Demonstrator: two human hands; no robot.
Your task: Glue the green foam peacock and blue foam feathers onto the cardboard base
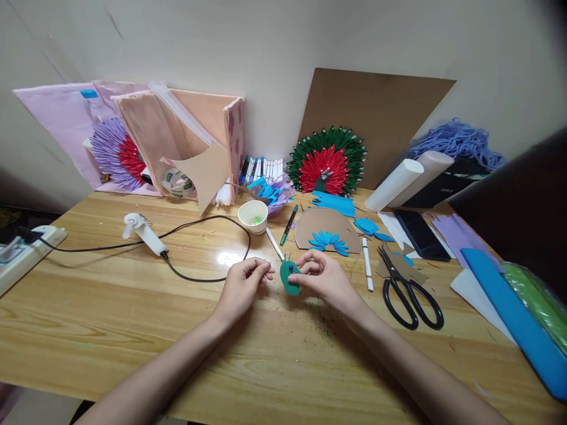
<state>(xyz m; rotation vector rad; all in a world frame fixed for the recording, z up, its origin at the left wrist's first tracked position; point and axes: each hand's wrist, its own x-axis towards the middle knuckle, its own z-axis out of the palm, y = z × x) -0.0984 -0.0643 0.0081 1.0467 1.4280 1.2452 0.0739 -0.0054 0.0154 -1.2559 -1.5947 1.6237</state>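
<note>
My right hand (pixel 325 276) pinches a small rounded green cutout (pixel 290 286) between thumb and fingers, above the middle of the wooden table. A dark blue bead (pixel 291 268) sits on its upper part. Just left of the cutout, my left hand (pixel 247 282) has thumb and fingertips pressed together, apart from it; anything in that pinch is too small to make out. Beyond the hands lies a brown cardboard half-round (pixel 305 229) with blue petals (pixel 328 241) fanned along its lower edge. A white paper cup (pixel 253 216) stands behind my left hand.
Black-handled scissors (pixel 401 292) and a white marker (pixel 367 265) lie right of my hands. A corded glue gun (pixel 148 236) rests at left near a power strip (pixel 26 257). A red-and-green petal fan (pixel 328 162) leans against cardboard at the back. A phone (pixel 423 234) lies at right.
</note>
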